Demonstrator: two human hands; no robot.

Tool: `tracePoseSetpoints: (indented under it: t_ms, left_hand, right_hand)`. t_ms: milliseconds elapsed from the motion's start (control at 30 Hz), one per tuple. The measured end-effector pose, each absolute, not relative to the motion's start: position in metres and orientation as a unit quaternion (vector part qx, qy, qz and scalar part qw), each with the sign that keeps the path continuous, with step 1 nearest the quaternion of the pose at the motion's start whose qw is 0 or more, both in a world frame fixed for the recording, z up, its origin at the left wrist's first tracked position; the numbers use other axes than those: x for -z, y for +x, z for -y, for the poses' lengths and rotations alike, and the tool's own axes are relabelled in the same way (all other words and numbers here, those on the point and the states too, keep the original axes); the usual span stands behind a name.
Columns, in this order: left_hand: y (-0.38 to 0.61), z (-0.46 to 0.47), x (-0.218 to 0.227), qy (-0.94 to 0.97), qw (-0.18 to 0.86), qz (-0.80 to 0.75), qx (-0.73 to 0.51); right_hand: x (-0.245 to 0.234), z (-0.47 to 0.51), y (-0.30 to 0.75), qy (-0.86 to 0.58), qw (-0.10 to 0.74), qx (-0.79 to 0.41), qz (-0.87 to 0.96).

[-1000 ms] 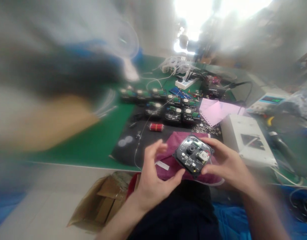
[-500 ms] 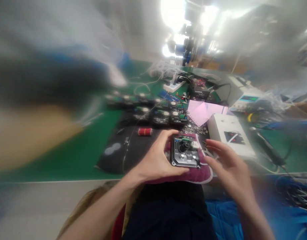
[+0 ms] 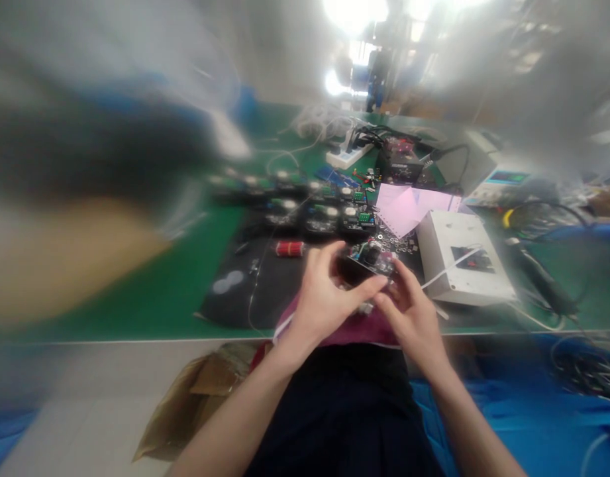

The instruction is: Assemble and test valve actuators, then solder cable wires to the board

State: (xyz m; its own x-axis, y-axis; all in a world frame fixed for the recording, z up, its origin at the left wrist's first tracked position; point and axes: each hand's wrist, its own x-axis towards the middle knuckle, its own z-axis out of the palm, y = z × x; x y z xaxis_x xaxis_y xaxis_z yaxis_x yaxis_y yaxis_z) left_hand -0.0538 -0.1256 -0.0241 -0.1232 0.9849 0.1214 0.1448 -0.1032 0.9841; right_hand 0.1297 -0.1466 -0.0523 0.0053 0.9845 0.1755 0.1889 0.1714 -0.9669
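Observation:
My left hand [image 3: 324, 298] grips a small black circuit-board module [image 3: 367, 262] and holds it tilted away from me, above a maroon cloth [image 3: 354, 328] at the near edge of the bench. My right hand [image 3: 411, 315] is closed against the module's lower right side, its fingertips touching the board beside my left thumb. What the right fingertips pinch, if anything, is hidden. Both forearms reach up from the bottom of the view.
Several similar black modules [image 3: 329, 222] lie in rows on a dark mat [image 3: 245, 285] over the green bench [image 3: 175, 285]. A red spool [image 3: 289, 248], pink paper [image 3: 408, 209], a white box [image 3: 458, 262], a power strip [image 3: 344, 156] and cables lie around. A cardboard box [image 3: 195, 404] stands below.
The module passed from my right hand to my left, then was tipped away from me. My right hand opened, then came back and closed against the module's side.

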Motion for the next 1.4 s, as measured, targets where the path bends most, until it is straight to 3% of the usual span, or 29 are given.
tracePoseSetpoints:
  t_ms: [100, 267, 700, 867, 1033, 1267, 1400]
  left_hand:
    - [-0.067, 0.120, 0.027, 0.551, 0.454, -0.491, -0.499]
    - [-0.073, 0.105, 0.036, 0.573, 0.423, -0.510, -0.482]
    - [-0.072, 0.073, 0.039, 0.627, 0.442, -0.504, -0.397]
    - [-0.082, 0.055, 0.041, 0.693, 0.456, -0.460, -0.318]
    - [-0.080, 0.052, 0.055, 0.675, 0.460, -0.463, -0.343]
    - [-0.080, 0.052, 0.060, 0.655, 0.474, -0.466, -0.358]
    - [-0.083, 0.049, 0.058, 0.629, 0.513, -0.452, -0.371]
  right_hand:
    - [0.059, 0.138, 0.134, -0.530, 0.528, -0.458, 0.481]
    - [0.058, 0.119, 0.137, -0.560, 0.530, -0.472, 0.428]
    - [0.053, 0.109, 0.149, -0.552, 0.495, -0.499, 0.449]
    - [0.053, 0.114, 0.139, -0.573, 0.503, -0.455, 0.461]
    - [0.045, 0.116, 0.142, -0.589, 0.488, -0.409, 0.498]
    - [0.017, 0.137, 0.171, -0.649, 0.479, -0.187, 0.560]
    - [-0.003, 0.132, 0.184, -0.643, 0.504, -0.117, 0.565]
